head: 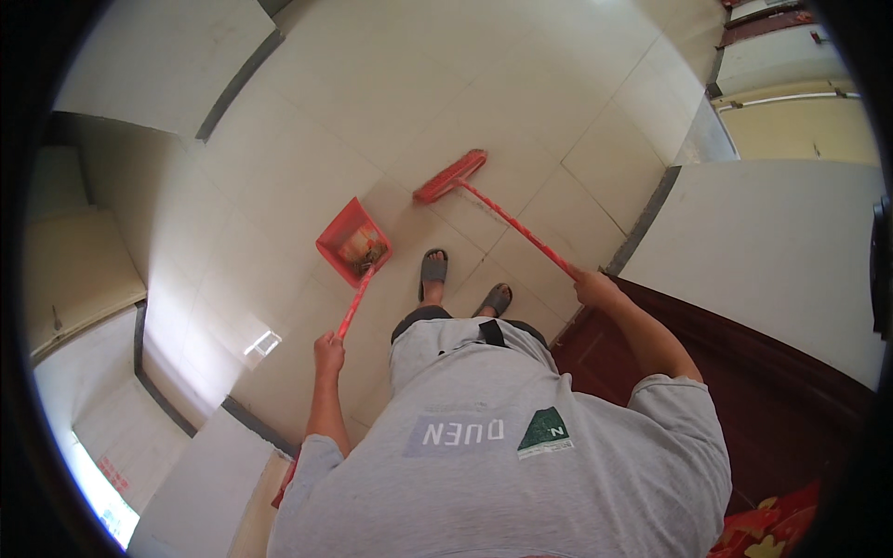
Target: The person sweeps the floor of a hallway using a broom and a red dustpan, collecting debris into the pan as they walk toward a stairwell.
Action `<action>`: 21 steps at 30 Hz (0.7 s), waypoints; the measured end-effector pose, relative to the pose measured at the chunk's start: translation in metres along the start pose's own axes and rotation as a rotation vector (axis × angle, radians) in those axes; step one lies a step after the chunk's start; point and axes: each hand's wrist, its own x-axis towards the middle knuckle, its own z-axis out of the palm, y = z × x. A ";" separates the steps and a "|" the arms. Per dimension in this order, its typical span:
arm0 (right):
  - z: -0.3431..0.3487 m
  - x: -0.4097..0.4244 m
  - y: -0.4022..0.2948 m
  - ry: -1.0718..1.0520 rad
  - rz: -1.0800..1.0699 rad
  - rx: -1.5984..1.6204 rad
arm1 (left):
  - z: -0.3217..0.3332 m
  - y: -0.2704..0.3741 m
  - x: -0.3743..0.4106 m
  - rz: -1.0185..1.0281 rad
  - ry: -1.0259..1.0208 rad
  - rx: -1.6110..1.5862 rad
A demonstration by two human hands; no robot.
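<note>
My left hand [329, 352] grips the upper part of the red handle of a long-handled dustpan [342, 244]. Its red pan faces up over the tiled floor, with a clump of brownish debris [373, 257] near the handle end. My right hand [596, 289] is closed round the red handle of a broom [450, 178]. The broom's red bristle head lies ahead of my feet, to the right of the dustpan and apart from it. A thin line of fine debris [481, 208] shows on the tiles beside the broom's handle.
My feet in grey sandals [434, 266] stand on the pale tiled floor [335, 104]. A dark red wooden piece of furniture [698, 356] is close on my right, against a white wall [760, 244]. Another wall corner [167, 63] juts in at the upper left. Doorways open on both sides.
</note>
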 end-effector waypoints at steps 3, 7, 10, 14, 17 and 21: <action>0.001 -0.020 0.015 -0.002 0.097 -0.145 | -0.006 -0.015 0.006 0.031 -0.089 0.086; -0.024 -0.074 0.037 -0.034 0.206 -0.170 | -0.001 0.002 0.000 -0.013 -0.083 0.041; -0.027 -0.102 0.072 -0.036 0.286 -0.201 | 0.005 0.007 0.003 -0.020 -0.036 -0.025; -0.019 -0.130 0.101 0.023 0.295 -0.098 | 0.006 0.010 0.015 0.044 -0.071 0.068; -0.015 -0.141 0.100 0.123 0.237 0.051 | 0.000 0.016 0.024 0.065 -0.145 0.161; -0.005 -0.104 0.098 0.219 0.129 0.228 | 0.001 0.048 0.025 0.013 -0.151 0.128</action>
